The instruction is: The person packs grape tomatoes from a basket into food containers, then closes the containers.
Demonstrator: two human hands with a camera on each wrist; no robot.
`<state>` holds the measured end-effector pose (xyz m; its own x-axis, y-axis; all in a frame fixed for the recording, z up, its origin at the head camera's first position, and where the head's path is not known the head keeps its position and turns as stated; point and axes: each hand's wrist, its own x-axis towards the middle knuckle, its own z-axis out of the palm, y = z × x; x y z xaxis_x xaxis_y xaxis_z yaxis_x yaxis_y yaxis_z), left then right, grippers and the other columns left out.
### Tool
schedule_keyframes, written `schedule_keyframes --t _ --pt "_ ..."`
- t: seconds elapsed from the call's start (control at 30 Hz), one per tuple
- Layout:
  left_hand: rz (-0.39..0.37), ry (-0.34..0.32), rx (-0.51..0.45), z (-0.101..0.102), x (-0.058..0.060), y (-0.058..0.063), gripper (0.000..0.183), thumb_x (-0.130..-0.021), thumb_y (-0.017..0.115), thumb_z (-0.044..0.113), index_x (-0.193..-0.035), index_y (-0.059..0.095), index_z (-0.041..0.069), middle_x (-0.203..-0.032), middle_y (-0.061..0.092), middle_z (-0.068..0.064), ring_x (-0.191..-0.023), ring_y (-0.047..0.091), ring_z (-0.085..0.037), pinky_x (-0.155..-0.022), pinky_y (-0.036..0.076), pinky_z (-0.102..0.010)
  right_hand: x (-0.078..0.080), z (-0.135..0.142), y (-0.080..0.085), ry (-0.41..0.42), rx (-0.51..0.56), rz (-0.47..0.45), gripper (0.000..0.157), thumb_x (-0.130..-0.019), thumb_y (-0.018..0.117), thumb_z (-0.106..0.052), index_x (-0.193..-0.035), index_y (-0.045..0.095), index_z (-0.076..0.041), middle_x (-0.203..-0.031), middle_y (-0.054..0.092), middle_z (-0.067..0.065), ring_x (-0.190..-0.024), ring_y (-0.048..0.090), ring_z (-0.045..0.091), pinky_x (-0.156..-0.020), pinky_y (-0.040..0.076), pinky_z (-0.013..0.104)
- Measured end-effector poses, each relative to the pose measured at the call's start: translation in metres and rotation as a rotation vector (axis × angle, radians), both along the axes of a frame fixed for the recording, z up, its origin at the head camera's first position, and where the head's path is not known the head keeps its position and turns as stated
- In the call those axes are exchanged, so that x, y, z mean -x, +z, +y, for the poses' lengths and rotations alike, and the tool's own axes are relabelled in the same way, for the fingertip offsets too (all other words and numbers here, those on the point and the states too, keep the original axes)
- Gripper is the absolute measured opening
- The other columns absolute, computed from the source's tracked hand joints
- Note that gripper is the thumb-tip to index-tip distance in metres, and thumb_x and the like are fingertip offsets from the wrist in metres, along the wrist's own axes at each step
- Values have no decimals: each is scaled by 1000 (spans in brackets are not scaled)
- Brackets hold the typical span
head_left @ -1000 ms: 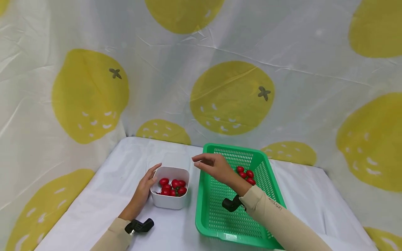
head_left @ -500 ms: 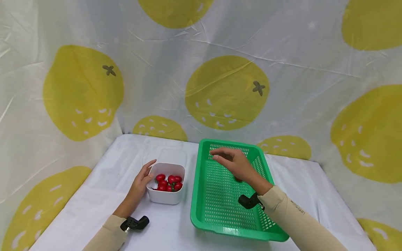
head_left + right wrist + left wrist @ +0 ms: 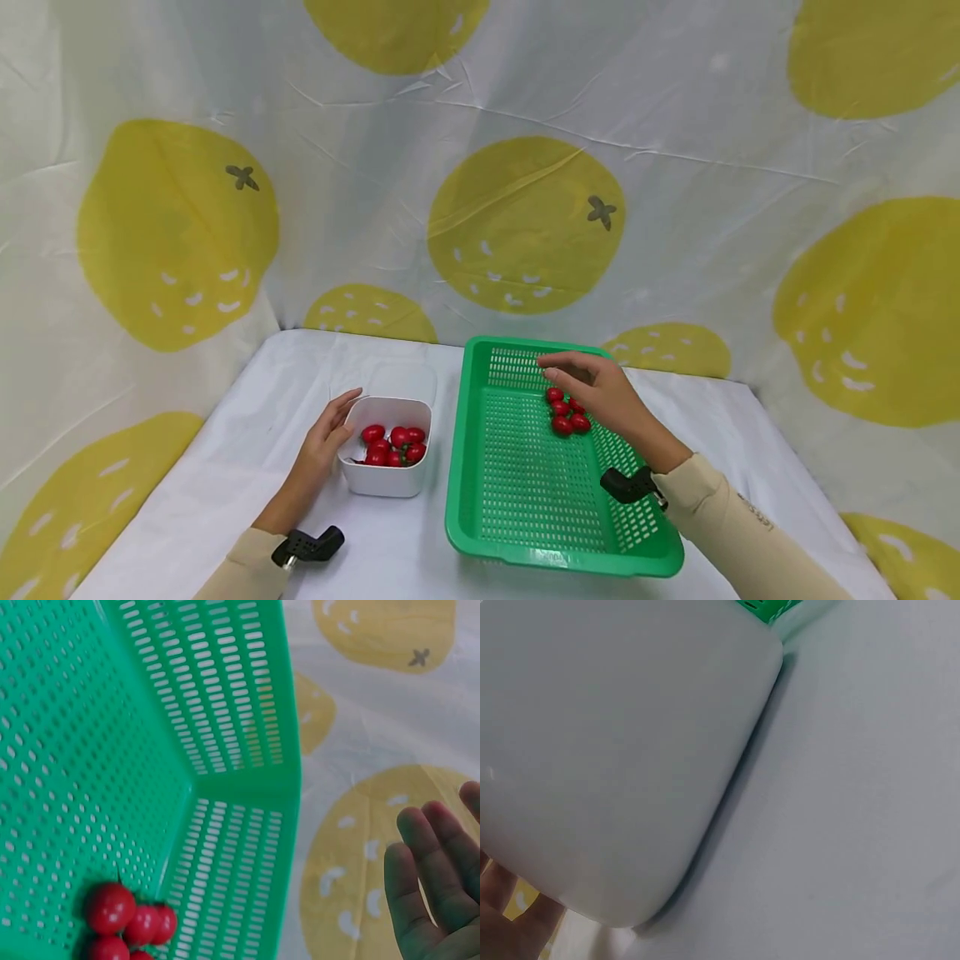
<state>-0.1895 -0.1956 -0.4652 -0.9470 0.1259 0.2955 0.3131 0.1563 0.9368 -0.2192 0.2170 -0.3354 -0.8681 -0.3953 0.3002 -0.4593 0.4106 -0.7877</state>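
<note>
A white square container (image 3: pixel 386 481) holds several red cherry tomatoes (image 3: pixel 395 446). Against its left side lies my left hand (image 3: pixel 324 439), fingers extended along the wall and thumb at the rim. The left wrist view is mostly filled by the container's side (image 3: pixel 615 750), with part of the hand (image 3: pixel 514 922) at the lower left. Over the far right part of a green basket (image 3: pixel 454 500) hovers my right hand (image 3: pixel 603 394), fingers loosely bent and holding nothing. Below it, several more cherry tomatoes (image 3: pixel 561 426) cluster on the basket floor; the right wrist view shows these tomatoes (image 3: pixel 109 908) near a basket corner.
Behind the container lies a translucent lid (image 3: pixel 405 377) on the white-covered table (image 3: pixel 247 417). The basket's raised rim stands to the right of the container. A curtain (image 3: pixel 360 192) printed with yellow fruit closes off the back and sides.
My right hand has moved right, from the gap beside the container to above the tomatoes in the basket. The left hand stays at the container. The head view has shifted slightly.
</note>
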Motion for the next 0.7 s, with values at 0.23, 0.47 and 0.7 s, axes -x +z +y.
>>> schedule_keyframes --t 0.23,0.47,0.7 --pt "21 -4 32 2 -1 4 44 -102 41 11 -146 38 10 -148 40 -18 -141 26 -36 -101 26 -7 -2 33 6 -90 -58 27 29 -98 57 -29 -124 65 -19 -125 63 3 -109 61 10 -89 51 26" --pt "77 0 75 5 0 10 43 -101 42 7 -144 39 6 -144 45 -17 -140 28 -36 -105 25 -12 -8 68 5 -168 -134 58 32 -99 56 -28 -128 63 -15 -127 62 3 -107 60 7 -87 49 24" --pt "112 -21 88 6 8 23 40 -101 44 9 -141 44 4 -142 46 -16 -137 35 -35 -102 30 -11 -11 92 -7 -247 -184 32 38 -99 55 -33 -130 60 -13 -131 60 7 -119 55 27 -93 48 50"
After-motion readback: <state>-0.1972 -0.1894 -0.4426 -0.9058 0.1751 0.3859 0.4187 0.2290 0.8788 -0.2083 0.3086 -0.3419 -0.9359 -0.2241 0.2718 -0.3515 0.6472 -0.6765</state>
